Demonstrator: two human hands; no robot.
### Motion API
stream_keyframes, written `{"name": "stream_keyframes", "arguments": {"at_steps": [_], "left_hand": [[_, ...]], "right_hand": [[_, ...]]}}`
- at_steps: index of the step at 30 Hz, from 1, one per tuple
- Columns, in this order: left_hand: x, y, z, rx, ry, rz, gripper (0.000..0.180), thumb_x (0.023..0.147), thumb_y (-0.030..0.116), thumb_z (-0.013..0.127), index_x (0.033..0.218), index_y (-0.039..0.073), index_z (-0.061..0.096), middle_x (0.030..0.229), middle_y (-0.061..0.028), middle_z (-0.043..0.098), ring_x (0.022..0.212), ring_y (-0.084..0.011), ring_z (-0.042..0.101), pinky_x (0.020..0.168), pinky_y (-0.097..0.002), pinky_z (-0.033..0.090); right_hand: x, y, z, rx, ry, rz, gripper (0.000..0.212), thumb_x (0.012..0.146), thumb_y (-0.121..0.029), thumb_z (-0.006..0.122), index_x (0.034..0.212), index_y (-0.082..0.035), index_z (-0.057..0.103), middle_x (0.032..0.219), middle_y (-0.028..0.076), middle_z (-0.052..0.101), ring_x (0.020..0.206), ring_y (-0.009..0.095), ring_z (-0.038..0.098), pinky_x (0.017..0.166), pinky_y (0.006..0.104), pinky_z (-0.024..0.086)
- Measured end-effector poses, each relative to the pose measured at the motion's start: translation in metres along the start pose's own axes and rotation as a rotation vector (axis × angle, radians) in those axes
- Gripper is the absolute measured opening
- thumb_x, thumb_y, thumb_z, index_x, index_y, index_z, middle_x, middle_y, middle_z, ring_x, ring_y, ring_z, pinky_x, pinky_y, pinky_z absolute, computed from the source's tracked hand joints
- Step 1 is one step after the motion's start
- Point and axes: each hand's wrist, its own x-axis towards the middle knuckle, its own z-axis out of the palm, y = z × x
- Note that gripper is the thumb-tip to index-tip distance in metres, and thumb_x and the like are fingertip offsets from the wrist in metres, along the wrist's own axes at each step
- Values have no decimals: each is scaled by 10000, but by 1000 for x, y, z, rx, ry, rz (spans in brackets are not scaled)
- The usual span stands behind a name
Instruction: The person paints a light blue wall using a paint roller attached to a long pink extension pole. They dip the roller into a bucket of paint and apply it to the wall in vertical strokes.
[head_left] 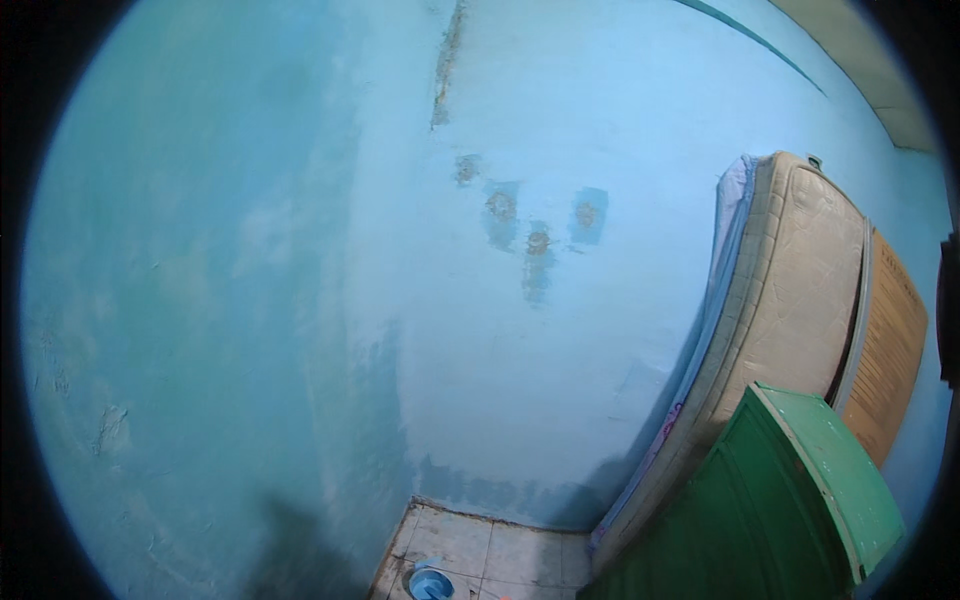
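Note:
Neither of my hands shows in the head view. A small blue bucket or tub [431, 583] stands on the tiled floor [515, 550] at the lower edge, with something blue inside that I cannot make out. Blue-green painted wall [570, 380] fills most of the view, with several rough, patched spots on it and a long crack higher up. A dark, soft-edged shadow falls low on the wall at the left.
At the right a beige mattress [790, 290] leans upright against the wall, with a pale blue cloth [728, 235] behind it. Beside it stands a brown cardboard sheet or box [885, 345]. A green metal cabinet or panel [750, 500] blocks the lower right.

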Motion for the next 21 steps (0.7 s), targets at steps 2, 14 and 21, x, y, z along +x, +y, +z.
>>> {"name": "stream_keyframes", "arguments": {"at_steps": [2,14,21], "left_hand": [[9,10,5,-22,-110,75,385,983,381,470,1018,21,599,764,-94,590,695,-214,567,628,-370,474],[8,93,77,-228,-133,331,315,964,348,513,1028,63,629,826,-68,629,721,-179,590,657,-362,497],[-4,203,104,-628,-219,157,270,963,311,526,1062,76,612,938,-45,624,863,-159,595,724,-339,489]], "right_hand": [[-18,7,4,43,66,8,365,922,-368,548,1192,-139,638,1089,214,642,1040,376,612,858,453,493],[-12,-17,5,521,549,-261,339,961,-165,559,1268,-25,583,1020,201,689,901,179,616,782,293,471],[61,-30,-3,443,1027,-575,336,968,-106,529,1289,-11,566,958,126,673,781,118,612,708,245,494]]}}
